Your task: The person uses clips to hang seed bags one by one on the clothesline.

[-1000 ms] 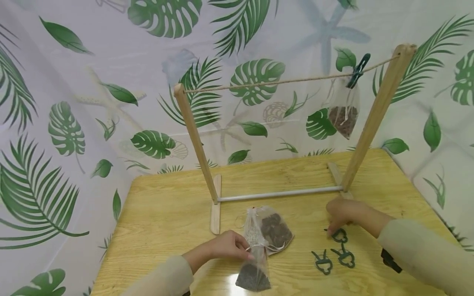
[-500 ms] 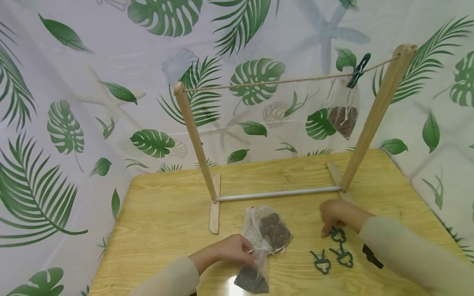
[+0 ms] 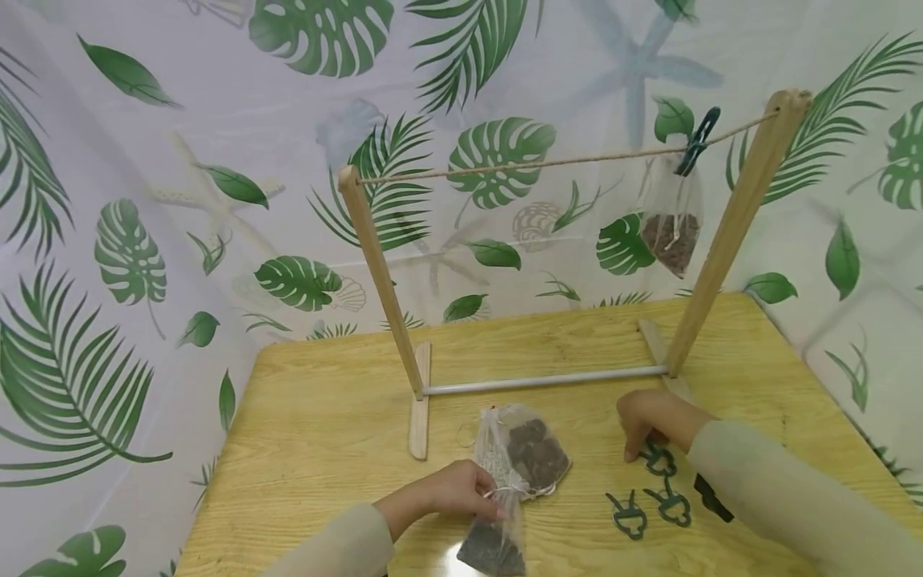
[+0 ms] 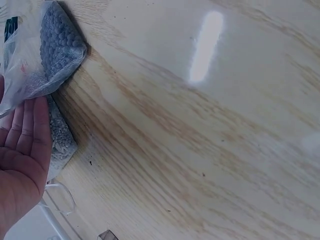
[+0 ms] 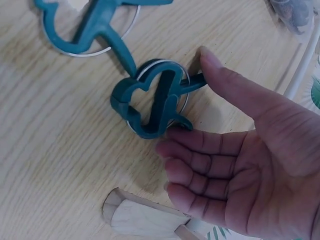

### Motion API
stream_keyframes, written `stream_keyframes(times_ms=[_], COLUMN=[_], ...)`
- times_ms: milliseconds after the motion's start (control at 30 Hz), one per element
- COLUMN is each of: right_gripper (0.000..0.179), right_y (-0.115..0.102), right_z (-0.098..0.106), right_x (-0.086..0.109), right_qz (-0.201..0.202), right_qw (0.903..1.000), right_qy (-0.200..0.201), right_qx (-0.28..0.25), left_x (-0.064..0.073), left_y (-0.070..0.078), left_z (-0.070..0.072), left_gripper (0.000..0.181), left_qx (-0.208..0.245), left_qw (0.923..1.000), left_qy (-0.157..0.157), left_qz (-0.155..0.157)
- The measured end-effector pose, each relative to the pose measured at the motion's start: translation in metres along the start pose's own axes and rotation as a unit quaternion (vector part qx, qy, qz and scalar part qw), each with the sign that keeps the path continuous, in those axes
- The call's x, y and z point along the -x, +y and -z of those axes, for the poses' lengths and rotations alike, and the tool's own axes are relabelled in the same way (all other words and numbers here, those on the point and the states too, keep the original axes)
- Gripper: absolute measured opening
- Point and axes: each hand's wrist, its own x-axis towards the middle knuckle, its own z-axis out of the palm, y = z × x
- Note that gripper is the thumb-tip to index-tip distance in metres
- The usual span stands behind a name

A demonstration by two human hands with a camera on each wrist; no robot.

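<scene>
My left hand pinches the gathered neck of a sheer drawstring bag holding small dark grey beads. Its filled end hangs down toward the table's near side. Beneath that hand lie a bag of pale gravel and, overlapping it, a bag of brown stones. At the right, my right hand reaches over a dark green clothespin. In the right wrist view the thumb sits at one of its handles and the fingertips at the other, pinching it. Two more clothespins lie nearby on the table.
A wooden frame with a left post, a right post and a white bottom bar stands behind the hands. From its cord hangs a bag of reddish-brown bits, held by a green clothespin. The table is wood-grained.
My right hand has shifted slightly left and closed in on the uppermost loose clothespin. My left hand has moved slightly right, still holding the bag of dark beads.
</scene>
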Motion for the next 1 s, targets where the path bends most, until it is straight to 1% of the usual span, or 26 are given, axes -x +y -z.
stream_keyframes(times_ms=[100,167,333,533,667,733,833,933,1000], right_gripper=[0.044,0.043,0.034,0.035,0.025,0.023,0.023,0.026,0.025], right_y=[-0.002,-0.004,-0.015,-0.028,-0.032,-0.030,-0.025,-0.019,-0.016], right_z=[0.000,0.000,0.001,0.006,0.008,0.009,0.011,0.012,0.013], right_x=[0.002,0.003,0.003,0.008,0.009,0.008,0.007,0.008,0.009], right_qz=[-0.004,-0.003,0.012,0.024,0.038,0.061,0.116,0.184,0.216], right_qw=[0.9997,0.9996,0.9996,0.9997,0.9991,0.9975,0.9914,0.9791,0.9711], right_qy=[0.000,0.000,-0.003,0.008,0.019,0.033,0.060,0.087,0.101], right_qx=[-0.024,-0.029,-0.025,-0.001,0.007,0.013,0.007,-0.001,-0.002], left_x=[0.000,0.000,0.000,0.000,0.000,0.000,0.001,0.003,0.004], left_y=[0.000,0.000,0.002,0.004,0.005,0.005,0.007,0.009,0.010], left_z=[0.000,0.000,0.002,0.000,-0.001,-0.001,-0.001,-0.002,-0.002], left_gripper=[0.027,0.028,0.032,0.017,0.012,0.012,0.014,0.015,0.015], left_qx=[0.004,0.005,0.016,0.045,0.059,0.065,0.075,0.086,0.093], left_qw=[1.0000,1.0000,0.9998,0.9987,0.9979,0.9976,0.9971,0.9962,0.9954], left_qy=[0.003,0.004,-0.001,-0.003,-0.003,-0.004,-0.009,-0.014,-0.020], left_qz=[0.002,0.002,0.008,0.024,0.027,0.023,0.012,0.001,-0.004])
